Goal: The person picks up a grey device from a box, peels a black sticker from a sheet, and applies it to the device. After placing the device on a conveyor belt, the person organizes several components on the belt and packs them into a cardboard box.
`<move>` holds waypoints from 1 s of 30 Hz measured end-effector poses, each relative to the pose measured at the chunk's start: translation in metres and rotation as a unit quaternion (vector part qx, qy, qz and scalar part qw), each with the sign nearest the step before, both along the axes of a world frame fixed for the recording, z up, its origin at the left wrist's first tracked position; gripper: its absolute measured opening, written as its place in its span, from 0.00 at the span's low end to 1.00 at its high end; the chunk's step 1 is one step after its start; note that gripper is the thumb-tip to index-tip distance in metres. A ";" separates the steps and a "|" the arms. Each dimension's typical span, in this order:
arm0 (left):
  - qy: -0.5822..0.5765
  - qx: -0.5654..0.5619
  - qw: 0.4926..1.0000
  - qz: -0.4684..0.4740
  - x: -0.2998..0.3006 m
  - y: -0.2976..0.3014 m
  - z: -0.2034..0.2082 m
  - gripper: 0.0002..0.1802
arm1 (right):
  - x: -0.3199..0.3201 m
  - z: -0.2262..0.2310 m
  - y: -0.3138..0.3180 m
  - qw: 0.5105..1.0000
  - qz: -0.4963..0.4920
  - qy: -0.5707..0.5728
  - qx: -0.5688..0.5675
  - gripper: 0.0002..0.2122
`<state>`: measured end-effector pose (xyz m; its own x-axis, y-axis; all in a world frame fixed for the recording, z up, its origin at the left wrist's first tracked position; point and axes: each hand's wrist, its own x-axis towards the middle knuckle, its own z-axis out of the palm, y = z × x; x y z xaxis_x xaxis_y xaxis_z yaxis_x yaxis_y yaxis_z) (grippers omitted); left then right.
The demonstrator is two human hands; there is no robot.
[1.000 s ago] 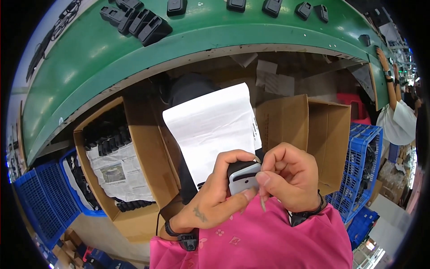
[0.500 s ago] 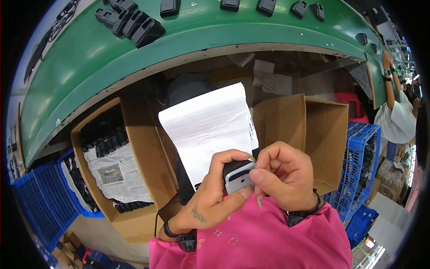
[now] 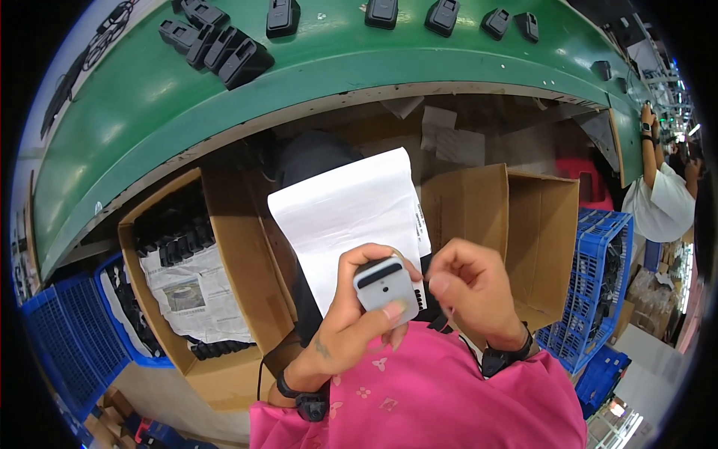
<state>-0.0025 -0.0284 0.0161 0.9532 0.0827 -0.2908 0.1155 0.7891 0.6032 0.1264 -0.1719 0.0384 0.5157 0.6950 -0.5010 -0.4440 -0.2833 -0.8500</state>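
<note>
My left hand (image 3: pixel 351 318) is wrapped round a small pale grey device (image 3: pixel 387 290) with rounded corners, a black band at one end and small dark dots on its face. The left thumb presses on that face. Just to its right, my right hand (image 3: pixel 471 288) is closed in a pinch, apart from the device. What is between its thumb and forefinger, if anything, is too blurred to make out. Beneath and beyond both hands, a sheaf of white sheets (image 3: pixel 348 202) lies over my lap, with small dark print along its right edge.
A green workbench (image 3: pixel 329 63) curves across the far side, with several black chargers (image 3: pixel 247 63) on it. An open carton (image 3: pixel 247 284) holding black parts and newspaper stands left, another carton (image 3: pixel 542 247) right. Blue crates (image 3: pixel 591 262) flank them. Another person (image 3: pixel 658 198) is at the far right.
My left hand has turned the device so its pale face shows more fully, and shifted it slightly left. My right hand has moved away from it to the right.
</note>
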 end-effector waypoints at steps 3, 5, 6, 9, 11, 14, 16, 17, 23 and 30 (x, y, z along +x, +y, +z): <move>-0.019 0.029 0.998 0.053 0.001 -0.002 -0.009 0.28 | -0.006 -0.017 0.003 0.984 0.089 -0.139 0.061 0.08; -0.021 0.045 0.996 0.075 0.001 -0.005 -0.015 0.29 | -0.007 -0.010 0.012 0.963 0.175 -0.204 0.015 0.09; -0.023 0.061 0.993 0.097 0.000 -0.005 -0.017 0.29 | -0.006 -0.011 0.014 0.964 0.177 -0.199 0.014 0.09; -0.055 0.247 0.965 0.066 -0.010 0.026 -0.020 0.25 | 0.001 -0.007 0.022 0.967 0.176 -0.184 0.015 0.09; -0.046 0.300 0.953 0.018 -0.007 0.045 -0.017 0.23 | 0.006 -0.010 0.024 0.954 0.215 -0.209 0.001 0.09; -0.019 0.453 0.885 -0.104 -0.010 0.057 -0.008 0.25 | -0.001 -0.013 0.032 0.934 0.263 -0.242 0.010 0.10; 0.039 0.316 0.947 -0.041 -0.021 0.061 -0.016 0.30 | -0.018 -0.024 0.032 0.925 0.123 -0.357 0.036 0.10; 0.046 0.328 0.943 0.019 -0.030 0.057 -0.030 0.30 | -0.026 -0.037 0.027 0.868 0.145 -0.473 0.032 0.12; 0.025 0.010 0.985 0.169 -0.031 0.032 -0.030 0.42 | -0.079 -0.091 0.017 0.713 0.303 -0.630 0.056 0.18; -0.003 -0.041 0.978 0.206 -0.031 0.025 -0.012 0.46 | -0.083 -0.104 0.011 0.673 0.345 -0.650 0.072 0.19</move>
